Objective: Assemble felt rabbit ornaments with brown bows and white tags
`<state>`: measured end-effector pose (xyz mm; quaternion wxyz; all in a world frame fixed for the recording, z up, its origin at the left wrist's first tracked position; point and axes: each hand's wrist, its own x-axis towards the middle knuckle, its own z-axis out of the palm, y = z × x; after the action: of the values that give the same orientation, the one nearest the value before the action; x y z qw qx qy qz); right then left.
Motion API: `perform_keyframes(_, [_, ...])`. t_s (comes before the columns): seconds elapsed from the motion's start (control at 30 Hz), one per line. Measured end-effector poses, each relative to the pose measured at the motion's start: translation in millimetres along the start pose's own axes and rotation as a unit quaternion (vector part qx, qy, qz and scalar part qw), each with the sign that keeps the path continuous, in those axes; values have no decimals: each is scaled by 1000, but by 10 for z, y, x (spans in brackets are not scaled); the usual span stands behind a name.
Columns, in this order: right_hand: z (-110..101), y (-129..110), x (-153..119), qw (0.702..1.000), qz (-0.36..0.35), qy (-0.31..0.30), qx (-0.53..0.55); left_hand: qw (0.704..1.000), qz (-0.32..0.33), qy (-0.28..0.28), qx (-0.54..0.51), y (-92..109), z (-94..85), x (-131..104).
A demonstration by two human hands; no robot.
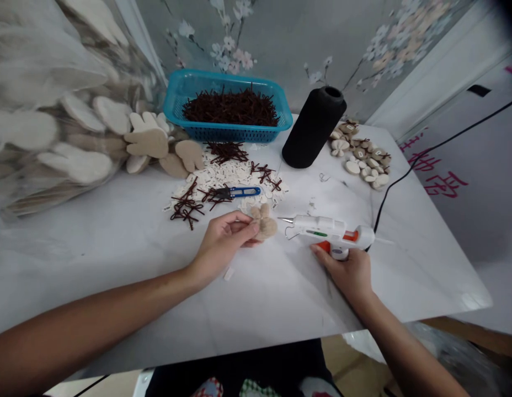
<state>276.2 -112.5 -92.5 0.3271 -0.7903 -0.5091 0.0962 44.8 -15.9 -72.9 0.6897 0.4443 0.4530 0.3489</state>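
My left hand (229,237) pinches a small beige felt rabbit-shaped piece (266,225) above the white table. My right hand (349,273) is wrapped round the handle of a white glue gun (322,226) with an orange trigger. The gun's metal nozzle points left at the felt piece, with a small gap between them. Just beyond my left hand, blue-handled thread snips (243,191) lie among dark brown bows (185,207) and a heap of small white labels (231,175). One white label (228,273) lies apart, near my left wrist.
A blue basket (173,105) full of brown bows stands at the back, beside a tilted-looking black thread cone (314,127). Several felt pieces with bows (363,151) are piled at the back right. A clear bag of felt shapes (74,127) fills the left. A black cord (405,171) trails behind the gun.
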Motion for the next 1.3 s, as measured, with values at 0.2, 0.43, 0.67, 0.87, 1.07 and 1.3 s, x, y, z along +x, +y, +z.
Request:
perform_keyframes(0.2, [-27,47,-12,999,-46,-5,19,1000,-17,0,21,19,4,-9])
perform_keyframes(0.43, [-39,-38,-8,995,-97,-21,23,999,-29,7,35,36,15,1])
perform_keyframes(0.67, [-49,-59,1,993,-117,-17,9,999,-26,-7,17,27,6,-25])
perform_keyframes(0.87, [-47,-49,-7,994,-97,-32,24,999,-26,-8,18,34,21,-18])
perform_keyframes(1.07, [-46,-53,-10,995,-94,-29,2,999,-28,-3,22,39,29,-10])
perform_keyframes(1.3, [-60,-55,-8,996,-83,-32,2,999,-22,2,24,13,18,-4])
